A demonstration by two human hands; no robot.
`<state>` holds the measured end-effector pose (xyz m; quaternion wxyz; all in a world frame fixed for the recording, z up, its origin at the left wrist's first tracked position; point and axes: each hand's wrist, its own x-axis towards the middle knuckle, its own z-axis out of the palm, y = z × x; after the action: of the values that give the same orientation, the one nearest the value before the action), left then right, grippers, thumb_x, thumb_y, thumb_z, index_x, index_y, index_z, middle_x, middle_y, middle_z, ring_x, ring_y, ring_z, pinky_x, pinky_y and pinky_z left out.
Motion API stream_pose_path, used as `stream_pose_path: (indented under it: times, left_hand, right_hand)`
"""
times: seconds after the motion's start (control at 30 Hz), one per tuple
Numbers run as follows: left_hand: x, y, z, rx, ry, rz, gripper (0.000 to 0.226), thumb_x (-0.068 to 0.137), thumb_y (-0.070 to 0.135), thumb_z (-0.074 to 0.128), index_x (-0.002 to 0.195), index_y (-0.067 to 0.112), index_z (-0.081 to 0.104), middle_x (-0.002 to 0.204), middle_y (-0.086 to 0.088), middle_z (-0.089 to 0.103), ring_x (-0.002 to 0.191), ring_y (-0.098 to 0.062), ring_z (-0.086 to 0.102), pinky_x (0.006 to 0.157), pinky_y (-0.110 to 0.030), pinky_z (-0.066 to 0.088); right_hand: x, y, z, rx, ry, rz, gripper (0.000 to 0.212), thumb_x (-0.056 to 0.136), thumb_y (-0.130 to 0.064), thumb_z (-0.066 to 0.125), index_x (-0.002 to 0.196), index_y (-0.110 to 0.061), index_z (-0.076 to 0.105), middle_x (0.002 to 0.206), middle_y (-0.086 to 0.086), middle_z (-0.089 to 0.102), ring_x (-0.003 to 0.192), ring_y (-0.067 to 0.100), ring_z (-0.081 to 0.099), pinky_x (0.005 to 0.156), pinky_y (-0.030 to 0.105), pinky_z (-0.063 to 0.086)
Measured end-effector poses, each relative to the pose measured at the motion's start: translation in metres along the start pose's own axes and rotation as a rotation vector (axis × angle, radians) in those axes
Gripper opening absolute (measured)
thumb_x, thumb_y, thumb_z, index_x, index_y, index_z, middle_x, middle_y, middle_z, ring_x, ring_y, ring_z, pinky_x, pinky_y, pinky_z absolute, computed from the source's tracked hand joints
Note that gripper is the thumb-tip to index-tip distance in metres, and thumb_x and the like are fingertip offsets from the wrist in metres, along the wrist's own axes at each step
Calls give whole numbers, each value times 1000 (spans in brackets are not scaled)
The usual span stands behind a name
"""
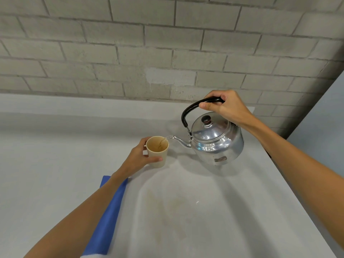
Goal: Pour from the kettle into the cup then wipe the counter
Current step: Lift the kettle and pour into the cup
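- Shiny round metal kettle [216,144] with black arched handle [188,110]: lifted clear of the surface, tipped spout-down toward the left hand.
- Right hand [224,107] clamped over the top of that handle, fingers wrapped round it, thumb on the near side.
- Lid with dark knob [206,119] seated on the kettle, just below the right hand.
- Thin curved spout [178,139] ends just over the rim of the cup; clear stream drops from its tip into the cup.
- Beige tapered cup [157,152]: upright on the surface, between the left hand and the kettle. Brownish liquid visible inside.
- Left hand [138,157] closed round the cup's left side, thumb across the near wall, fingers behind.
- Blue folded cloth [109,216]: flat on the surface under the left forearm, nearer the camera than the left hand, partly hidden by the arm.
- Pale grey surface [55,164]: faint brownish stain [173,207] in front of both hands, between the forearms.
- Grey brick wall [149,43] behind, beyond both hands.
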<state>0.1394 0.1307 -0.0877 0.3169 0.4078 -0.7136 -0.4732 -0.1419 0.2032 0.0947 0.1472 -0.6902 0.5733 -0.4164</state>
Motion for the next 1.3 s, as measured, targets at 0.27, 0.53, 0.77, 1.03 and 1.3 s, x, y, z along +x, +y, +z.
stream_pose_path:
  times: [0.27,0.53,0.77,1.03,1.3]
  left_hand:
    - [2,-1,-1,33,-5,12,73,59,35,86,116,47,44,111,22,59,98,7,57,74,-17,52]
    - [3,-2,-1,38,-10,21,70,59,35,86,110,54,43,110,23,59,97,8,57,72,-17,52]
    - [4,-4,-1,34,-9,26,70,59,34,86,111,52,43,110,20,60,94,10,57,67,-10,51]
    - [4,-5,-1,41,-9,32,69,60,31,86,108,56,43,109,18,60,94,10,57,67,-7,49]
    - [6,-5,-1,44,-9,29,69,58,34,87,109,54,44,109,16,62,95,7,58,68,-11,52]
  right_hand:
    - [3,-2,-5,-15,-22,-14,14,74,-43,74,84,-33,72,79,-12,72,80,4,67,77,22,51]
    - [4,-7,-9,-50,-41,-32,13,76,-43,73,85,-34,71,81,-11,73,80,4,67,76,19,52]
    - [6,-9,-13,-76,-44,-26,13,76,-39,74,86,-31,71,77,-14,72,78,2,67,74,16,50]
    - [6,-11,-16,-93,-58,-13,13,77,-37,75,86,-28,71,74,-17,71,73,-2,64,72,16,46]
    - [7,-16,-16,-124,-77,-24,14,77,-35,75,86,-26,72,75,-6,71,73,9,65,74,23,49]
